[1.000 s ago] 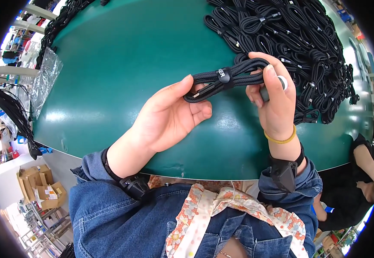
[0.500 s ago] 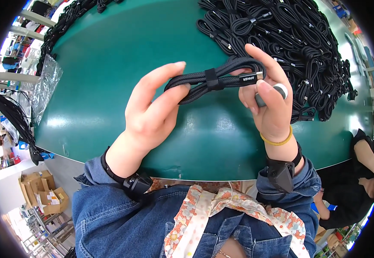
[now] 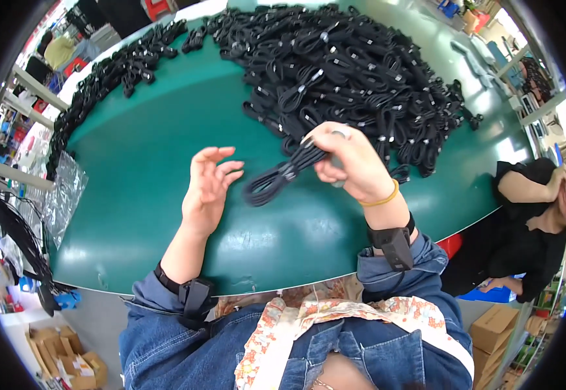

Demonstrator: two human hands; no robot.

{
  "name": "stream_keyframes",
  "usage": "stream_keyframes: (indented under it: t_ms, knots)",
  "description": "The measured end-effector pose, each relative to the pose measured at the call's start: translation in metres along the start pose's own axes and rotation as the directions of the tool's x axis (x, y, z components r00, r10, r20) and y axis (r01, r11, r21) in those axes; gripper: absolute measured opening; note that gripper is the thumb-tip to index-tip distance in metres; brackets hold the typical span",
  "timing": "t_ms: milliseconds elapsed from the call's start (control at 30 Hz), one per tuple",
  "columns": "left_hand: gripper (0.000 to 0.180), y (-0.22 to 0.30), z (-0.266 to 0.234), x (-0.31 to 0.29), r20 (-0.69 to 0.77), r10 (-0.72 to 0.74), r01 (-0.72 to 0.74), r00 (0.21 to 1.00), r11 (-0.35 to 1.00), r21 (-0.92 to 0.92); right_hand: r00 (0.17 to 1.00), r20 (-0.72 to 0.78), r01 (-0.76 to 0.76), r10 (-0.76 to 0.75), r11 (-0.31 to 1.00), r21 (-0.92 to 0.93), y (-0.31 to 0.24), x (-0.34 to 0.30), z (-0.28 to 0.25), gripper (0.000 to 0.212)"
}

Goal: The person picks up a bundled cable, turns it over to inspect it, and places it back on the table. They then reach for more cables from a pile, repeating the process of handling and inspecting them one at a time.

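Observation:
A coiled black charging cable (image 3: 271, 183), bound at its middle by a dark strap, hangs tilted over the green table. My right hand (image 3: 359, 164) pinches its upper right end, near a metal plug. A small grey-and-white piece shows among the right fingers; its kind is unclear. To the left of the coil, apart from it, my left hand (image 3: 206, 195) is raised with loosely curled, parted fingers and nothing in them. Just beyond my right hand lies a large pile of similar coiled black cables (image 3: 354, 78).
More coiled cables (image 3: 110, 75) line the table's far left edge. A clear plastic bag (image 3: 65, 198) lies at the left, beside a hanging bundle of black cables (image 3: 13, 221). Cardboard boxes (image 3: 68, 357) stand below left. Another person (image 3: 497, 240) sits at the right edge.
My left hand has let go of the coil and moved down. The right hand has carried it leftward and lower, turning it slantwise. The view has shifted, showing more of the pile.

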State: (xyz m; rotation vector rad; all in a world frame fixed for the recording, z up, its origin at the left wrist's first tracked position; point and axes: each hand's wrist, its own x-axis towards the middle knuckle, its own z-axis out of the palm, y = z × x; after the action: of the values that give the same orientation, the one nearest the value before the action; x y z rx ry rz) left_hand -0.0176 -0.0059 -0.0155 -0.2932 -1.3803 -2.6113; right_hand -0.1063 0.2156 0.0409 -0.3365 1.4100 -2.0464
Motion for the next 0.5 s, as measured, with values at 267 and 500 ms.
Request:
stream_keyframes:
  t_ms: [267, 500]
  knots:
    - [0.039, -0.026, -0.038, 0.011, -0.176, -0.088, 0.091, 0.98, 0.996, 0.011, 0.645, -0.633, 0.379, -0.428, 0.899, -0.22, -0.076, -0.004, -0.094, 0.033]
    - [0.053, -0.017, -0.017, 0.027, -0.144, -0.129, 0.188, 0.981, 0.806, 0.561, 0.518, -0.264, -0.211, -0.814, 0.178, -0.961, 0.014, -0.074, -0.117, 0.058]
